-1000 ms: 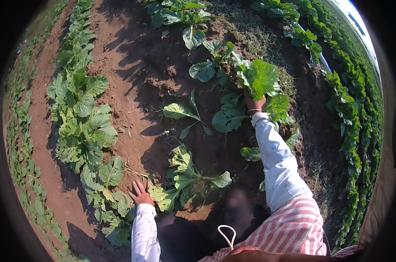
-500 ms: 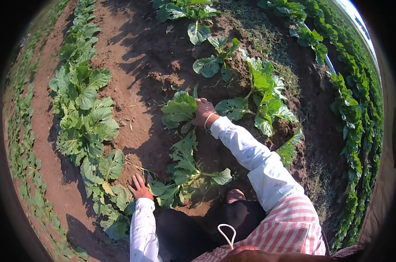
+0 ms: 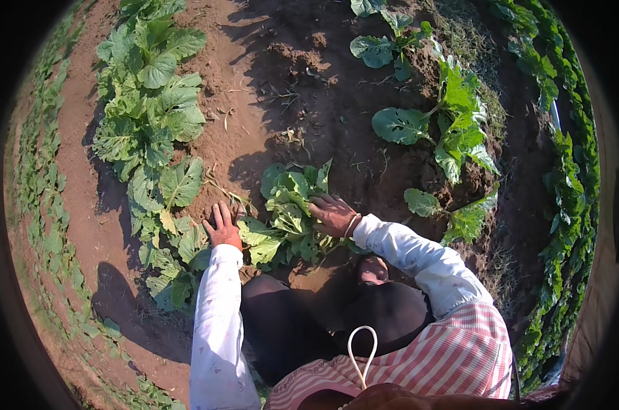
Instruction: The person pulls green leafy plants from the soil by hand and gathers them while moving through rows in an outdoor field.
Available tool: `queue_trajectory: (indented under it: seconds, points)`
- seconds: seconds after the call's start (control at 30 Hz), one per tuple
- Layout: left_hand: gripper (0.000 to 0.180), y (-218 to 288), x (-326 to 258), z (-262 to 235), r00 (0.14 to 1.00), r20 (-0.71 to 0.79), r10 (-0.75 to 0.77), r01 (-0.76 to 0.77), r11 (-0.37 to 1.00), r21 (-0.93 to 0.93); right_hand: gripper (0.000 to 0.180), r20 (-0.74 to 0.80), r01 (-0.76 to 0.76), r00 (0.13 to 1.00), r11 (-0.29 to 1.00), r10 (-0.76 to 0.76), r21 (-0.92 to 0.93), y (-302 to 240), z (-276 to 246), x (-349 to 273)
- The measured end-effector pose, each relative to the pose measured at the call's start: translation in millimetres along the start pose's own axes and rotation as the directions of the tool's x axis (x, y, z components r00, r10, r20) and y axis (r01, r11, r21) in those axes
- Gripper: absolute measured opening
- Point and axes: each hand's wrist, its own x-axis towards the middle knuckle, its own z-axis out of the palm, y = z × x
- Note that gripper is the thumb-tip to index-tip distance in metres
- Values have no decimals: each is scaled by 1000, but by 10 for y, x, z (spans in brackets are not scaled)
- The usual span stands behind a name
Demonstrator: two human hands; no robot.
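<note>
Pulled leafy green plants [image 3: 289, 236] lie bunched on the soil just ahead of my knees, between my two hands. My right hand [image 3: 334, 216] is at the right side of the bunch, its fingers closed against a leafy green plant [image 3: 296, 189] on top; the stem end is hidden by the hand and leaves. To the left, my left hand [image 3: 224, 227] rests low with its fingers spread, between the bunch and the row of standing plants. It holds nothing.
A row of large-leaved plants [image 3: 166, 113] runs along the left. More leafy plants [image 3: 456, 119] grow at the right, beyond my right arm. Farther right is a dense green row [image 3: 565, 205]. Brown soil [image 3: 255, 89] with clods lies ahead. My bent knees [image 3: 384, 311] are close behind the bunch.
My right hand has drawn the leafy plant back toward me, down onto the bunch. The view has shifted, and my left hand stays spread beside the bunch.
</note>
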Motion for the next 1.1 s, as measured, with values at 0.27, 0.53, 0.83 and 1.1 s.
queue_trajectory:
  seconds: [0.27,0.53,0.83,1.1]
  points:
    - [77,13,-44,-196,996,85,27,-22,998,-62,49,-100,23,993,954,-56,-300,-445,584,-149]
    - [64,-58,-74,-270,999,11,44,-43,996,-72,31,-284,-21,956,979,79,201,-160,469,120]
    - [53,423,-310,-670,993,47,107,105,-642,-759,48,-471,310,882,777,-19,548,-630,-163,353]
    - [39,-608,-755,-472,838,220,-500,-294,-753,-589,34,-537,454,825,773,-177,443,-538,-977,252]
